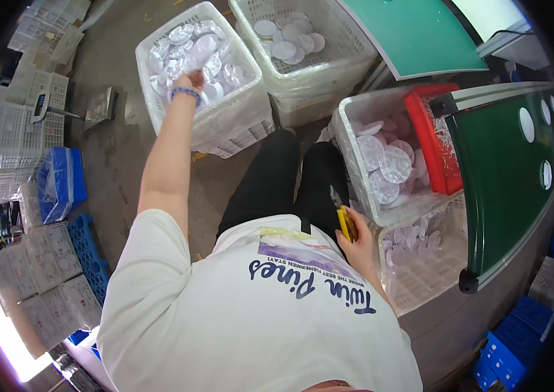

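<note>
**Left hand's in the parts crate, nippers are way over by the right thigh**

So the relation that matters here is the gap across the lap. The clear plastic discs [204, 47] fill a white crate [215, 136] ahead and to the left, and the left hand [191, 80] is right in among them, arm stretched nearly straight. Fingertips are lost against the shiny pieces, so I can't tell if it's pinching one or just resting there.

The right hand [359, 243] is closed around the yellow-handled nippers [342, 214], low beside the right thigh. Their long axis runs forward and a bit left, metal tip pointing away from the body, roughly toward the far side of the knees rather than straight at that crate. So tool and discs are well apart, with both legs between.

FWIW the right hand is much nearer the other white crate [354, 186] on the right, with more clear discs [395, 164] in it and a red tray [450, 178] sitting at its far right edge.
</note>
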Tool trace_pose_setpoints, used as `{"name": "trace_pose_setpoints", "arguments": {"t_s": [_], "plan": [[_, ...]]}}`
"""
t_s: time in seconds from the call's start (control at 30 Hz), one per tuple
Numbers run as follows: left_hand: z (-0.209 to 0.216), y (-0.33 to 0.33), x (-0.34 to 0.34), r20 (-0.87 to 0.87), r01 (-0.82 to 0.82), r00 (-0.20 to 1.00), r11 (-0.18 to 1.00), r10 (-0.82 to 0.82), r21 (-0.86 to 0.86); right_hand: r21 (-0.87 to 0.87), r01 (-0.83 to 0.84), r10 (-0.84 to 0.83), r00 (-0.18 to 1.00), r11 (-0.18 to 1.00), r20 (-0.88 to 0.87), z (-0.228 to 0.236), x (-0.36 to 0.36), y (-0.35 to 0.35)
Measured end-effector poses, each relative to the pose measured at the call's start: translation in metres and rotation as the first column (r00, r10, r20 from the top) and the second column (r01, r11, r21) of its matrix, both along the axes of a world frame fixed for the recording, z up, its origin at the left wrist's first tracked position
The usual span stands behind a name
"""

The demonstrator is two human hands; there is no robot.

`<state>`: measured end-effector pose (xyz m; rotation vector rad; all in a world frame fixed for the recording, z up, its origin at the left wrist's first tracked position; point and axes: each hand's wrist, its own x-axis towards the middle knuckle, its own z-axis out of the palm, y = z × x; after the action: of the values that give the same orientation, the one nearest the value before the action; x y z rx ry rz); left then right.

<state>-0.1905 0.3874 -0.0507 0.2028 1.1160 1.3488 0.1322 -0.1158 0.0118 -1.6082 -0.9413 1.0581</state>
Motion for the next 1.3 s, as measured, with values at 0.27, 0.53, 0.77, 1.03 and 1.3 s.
{"name": "trace_pose_setpoints", "arguments": {"t_s": [0.27,0.53,0.77,1.03,1.3], "plan": [[-0.027,-0.136,0.062,0.351,0.677,0.673,0.733,-0.651,0.064,0.203,0.533,-0.554,0.661,0.821,0.507,-0.069,0.096,-0.095],[-0.029,-0.255,0.095,0.277,0.863,0.493,0.42,-0.825,-0.282,-0.611,0.648,-0.784,0.616,0.455,0.07,-0.227,0.179,-0.205],[0.0,-0.296,0.119,0.041,0.8,0.454,0.387,-0.89,-0.458,-0.722,0.5,-0.545,0.814,0.478,0.203,-0.301,0.186,-0.155],[0.01,-0.315,0.151,-0.022,0.815,0.379,0.345,-0.925,-0.466,-0.703,0.503,-0.702,0.712,0.502,0.008,-0.274,0.193,-0.142],[0.058,-0.353,0.22,-0.029,0.981,-0.093,-0.087,-0.995,-0.175,-0.138,0.927,-0.916,0.307,0.349,-0.256,-0.05,0.108,-0.108]]}}
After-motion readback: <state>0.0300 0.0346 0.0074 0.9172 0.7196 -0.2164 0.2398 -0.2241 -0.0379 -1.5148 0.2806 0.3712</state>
